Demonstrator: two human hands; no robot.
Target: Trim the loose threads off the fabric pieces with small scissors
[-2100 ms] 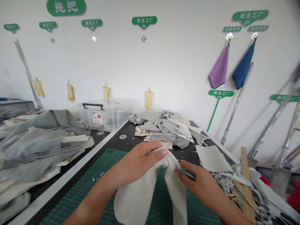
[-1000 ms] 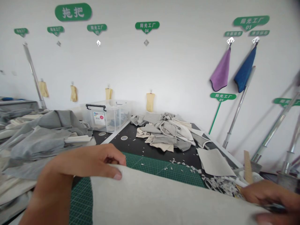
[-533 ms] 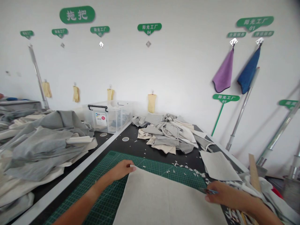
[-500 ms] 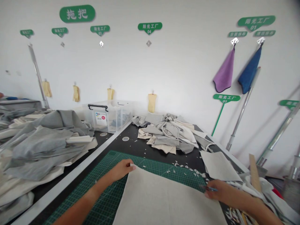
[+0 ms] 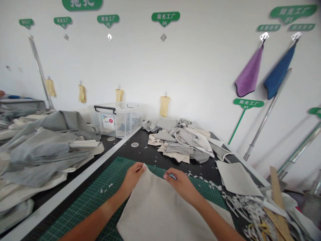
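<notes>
A pale grey-white piece of cloth (image 5: 155, 207) lies over the near part of the green cutting mat (image 5: 97, 194), its far edge lifted. My left hand (image 5: 134, 175) pinches the cloth's far left corner between thumb and fingers. Close to its right, my right hand (image 5: 178, 180) is closed around a small, slim blue tool (image 5: 172, 176). The tool's exact kind is too small to tell. The fingertips of that hand are at the cloth's far edge; whether they also grip it I cannot tell.
Grey and cream cloth is heaped on the left (image 5: 50, 154) and at the back (image 5: 180, 140). A clear plastic bin (image 5: 120, 120) stands behind. To the right are a single cloth piece (image 5: 238, 177), white scraps (image 5: 250, 207), gold-handled scissors (image 5: 260, 231) and a wooden ruler (image 5: 277, 190).
My right hand has moved left along the cloth's far edge with the blue tool, close to my left hand. The cloth's right side now sags and folds. The camera view has shifted slightly.
</notes>
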